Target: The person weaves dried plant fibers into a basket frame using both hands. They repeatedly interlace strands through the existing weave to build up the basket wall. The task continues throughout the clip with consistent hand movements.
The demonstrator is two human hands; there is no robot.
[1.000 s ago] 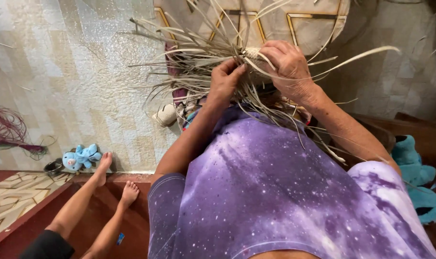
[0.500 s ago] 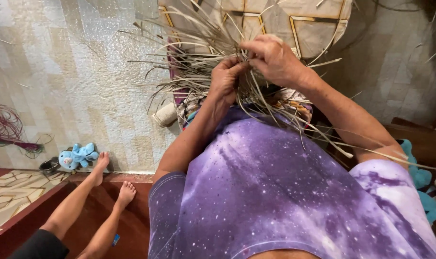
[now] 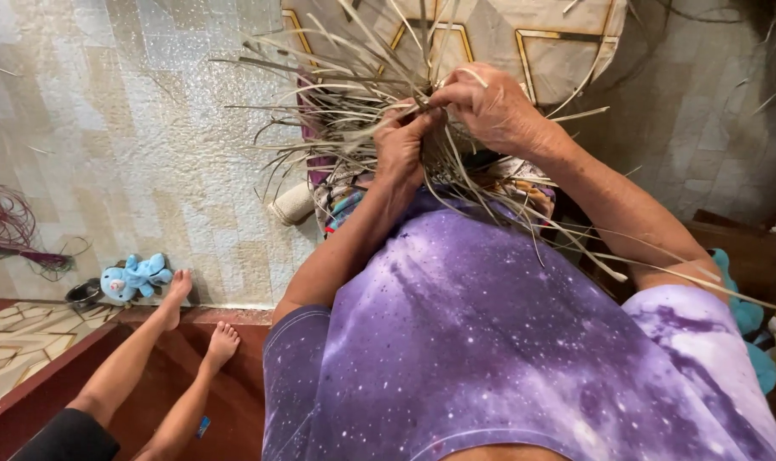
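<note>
A bundle of long, thin, pale dried strips (image 3: pixel 337 128) fans out in front of my chest, its loose ends spreading left and upward. My left hand (image 3: pixel 402 147) is closed around the gathered strips where they meet. My right hand (image 3: pixel 490 107) sits just right of it and above, with the fingers pinching strips at the same knot. A few strips (image 3: pixel 575 243) trail down to the right over my purple top. What lies under the hands is hidden by them.
Another person's bare legs and feet (image 3: pixel 179 299) stretch in from the lower left on a red-brown step. A blue soft toy (image 3: pixel 132 277) lies on the pale tiled floor, with a small dark bowl (image 3: pixel 85 293) beside it. Reddish strands (image 3: pixel 12 235) lie at far left.
Both hands have risen a little and drawn closer together on the bundle. My right hand has shifted left over the knot. The other person's legs have barely moved.
</note>
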